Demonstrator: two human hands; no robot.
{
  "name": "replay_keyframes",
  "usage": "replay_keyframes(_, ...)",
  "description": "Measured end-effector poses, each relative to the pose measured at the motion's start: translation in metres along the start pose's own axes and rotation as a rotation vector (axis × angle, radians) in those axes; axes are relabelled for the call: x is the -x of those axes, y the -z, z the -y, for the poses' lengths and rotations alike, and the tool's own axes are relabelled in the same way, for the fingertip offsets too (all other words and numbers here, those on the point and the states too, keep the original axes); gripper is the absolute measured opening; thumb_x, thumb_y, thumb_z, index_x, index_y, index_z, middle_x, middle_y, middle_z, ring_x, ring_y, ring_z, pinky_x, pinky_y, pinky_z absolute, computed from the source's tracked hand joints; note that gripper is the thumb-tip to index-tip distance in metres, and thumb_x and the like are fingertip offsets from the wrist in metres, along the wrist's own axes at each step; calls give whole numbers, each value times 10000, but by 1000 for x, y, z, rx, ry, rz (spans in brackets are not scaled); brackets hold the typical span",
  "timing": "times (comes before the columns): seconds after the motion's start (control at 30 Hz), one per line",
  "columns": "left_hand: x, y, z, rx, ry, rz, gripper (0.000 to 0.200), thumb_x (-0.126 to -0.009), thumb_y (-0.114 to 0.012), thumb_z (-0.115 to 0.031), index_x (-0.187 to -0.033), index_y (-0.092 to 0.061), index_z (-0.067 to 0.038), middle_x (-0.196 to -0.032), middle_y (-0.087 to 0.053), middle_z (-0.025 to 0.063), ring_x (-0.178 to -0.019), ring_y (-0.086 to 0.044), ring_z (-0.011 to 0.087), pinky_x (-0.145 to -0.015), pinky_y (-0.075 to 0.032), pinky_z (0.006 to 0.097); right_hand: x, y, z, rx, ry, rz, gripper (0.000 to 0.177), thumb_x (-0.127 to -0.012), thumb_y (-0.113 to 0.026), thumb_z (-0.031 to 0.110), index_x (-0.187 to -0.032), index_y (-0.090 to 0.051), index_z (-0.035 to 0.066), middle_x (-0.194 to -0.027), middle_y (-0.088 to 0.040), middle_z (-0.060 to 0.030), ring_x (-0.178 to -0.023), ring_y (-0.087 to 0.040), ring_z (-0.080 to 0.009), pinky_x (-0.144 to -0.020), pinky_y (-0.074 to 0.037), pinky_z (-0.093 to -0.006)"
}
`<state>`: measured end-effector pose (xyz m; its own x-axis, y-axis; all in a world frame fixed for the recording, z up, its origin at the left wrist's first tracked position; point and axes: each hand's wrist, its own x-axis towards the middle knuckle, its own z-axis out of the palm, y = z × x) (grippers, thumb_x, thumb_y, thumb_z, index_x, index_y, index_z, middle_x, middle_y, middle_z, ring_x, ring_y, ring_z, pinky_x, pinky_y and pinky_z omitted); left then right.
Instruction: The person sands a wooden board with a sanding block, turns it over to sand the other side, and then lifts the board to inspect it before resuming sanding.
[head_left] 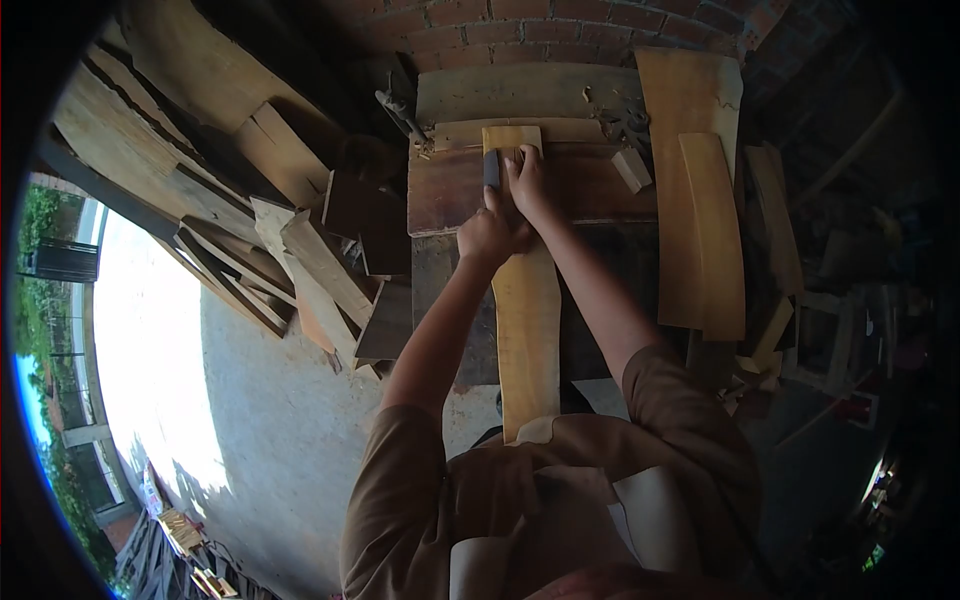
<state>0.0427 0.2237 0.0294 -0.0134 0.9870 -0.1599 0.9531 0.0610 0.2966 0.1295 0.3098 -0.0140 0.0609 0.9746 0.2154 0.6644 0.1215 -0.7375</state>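
A long pale wooden board lies lengthwise on the dark workbench, running from my body to the far end. My left hand is closed on the rear of a dark hand tool, apparently a plane, that rests on the board near its far end. My right hand presses on the tool's front, right next to the left hand. Both arms reach forward over the board.
Two curved pale planks lie on the bench's right side, with a small wooden block beside them. Stacked boards and offcuts lean at the left. A brick wall stands behind the bench. Sunlit concrete floor lies to the left.
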Motion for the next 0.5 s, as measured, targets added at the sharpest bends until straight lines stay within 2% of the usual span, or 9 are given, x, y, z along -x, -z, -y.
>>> replay_keyframes(0.03, 15, -2, -1, 3, -4, -2, 983, -712, -545, -614, -1305, -187, 84, -854, -623, 200, -759, -642, 299, -606, -518, 385, 12, 10, 1, 3, 1, -3, 366, -842, -532, 237, -1122, -428, 26, -957, -568, -233, -885, -551, -396, -747, -455, -447)
replay_keyframes(0.1, 41, -5, -4, 55, 50, 43, 961, -695, -552, -632, -1271, -241, 71, -794, -629, 186, -732, -644, 301, -590, -518, 390, 33, 30, 0, 71, 38, 150, 325, -855, -504, 210, -1123, -443, 37, -944, -573, -229, -894, -549, -394, -737, -452, -455)
replay_keyframes(0.17, 56, -7, -3, 105, 77, 22, 963, -670, -549, -668, -1247, -272, 51, -764, -631, 182, -721, -643, 311, -580, -519, 392, 52, 35, -6, 47, 77, 100, 325, -868, -495, 218, -1147, -456, 56, -955, -578, -232, -879, -561, -386, -751, -451, -441)
replay_keyframes(0.23, 70, -2, -5, 94, 138, -116, 965, -640, -526, -726, -1207, -303, 23, -728, -627, 191, -692, -637, 337, -556, -510, 412, 68, 47, -2, 30, 2, 160, 374, -855, -517, 249, -1169, -448, 56, -957, -578, -233, -882, -565, -377, -749, -452, -439)
replay_keyframes(0.27, 78, 0, -6, 96, 135, -111, 965, -640, -526, -726, -1207, -303, 23, -728, -627, 191, -692, -637, 337, -556, -510, 412, 76, 52, 0, 34, -2, 159, 374, -855, -517, 249, -1169, -448, 56, -957, -578, -233, -882, -565, -377, -749, -452, -439)
replay_keyframes(0.33, 93, 11, -12, 84, 148, 42, 1124, -612, -516, -759, -1315, -106, 16, -785, -631, 206, -722, -638, 337, -572, -511, 400, 83, 64, 9, 240, 129, -22, 409, -832, -536, 287, -1157, -457, 51, -894, -587, -215, -863, -569, -370, -729, -464, -448)
replay_keyframes(0.37, 99, 14, -14, 79, 158, 114, 1212, -599, -511, -776, -1368, -7, 13, -813, -632, 213, -737, -639, 337, -581, -512, 394, 81, 66, 9, 243, 136, -23, 409, -832, -536, 287, -1157, -457, 51, -894, -587, -215, -863, -569, -370, -729, -464, -448)
replay_keyframes(0.43, 105, 12, -24, 71, 164, 170, 1234, -593, -503, -786, -1366, 53, -1, -833, -631, 217, -753, -638, 337, -594, -512, 391, 68, 68, 11, 280, 248, -72, 435, -825, -540, 344, -1139, -471, 50, -858, -600, -207, -827, -586, -369, -724, -471, -448)
replay_keyframes(0.5, 106, 9, -24, 58, 171, 235, 1258, -588, -495, -796, -1364, 113, -14, -852, -630, 222, -769, -636, 337, -607, -511, 389, 60, 69, 13, 260, 158, 19, 436, -830, -529, 353, -1135, -472, 47, -856, -605, -205, -813, -593, -366, -726, -472, -444)
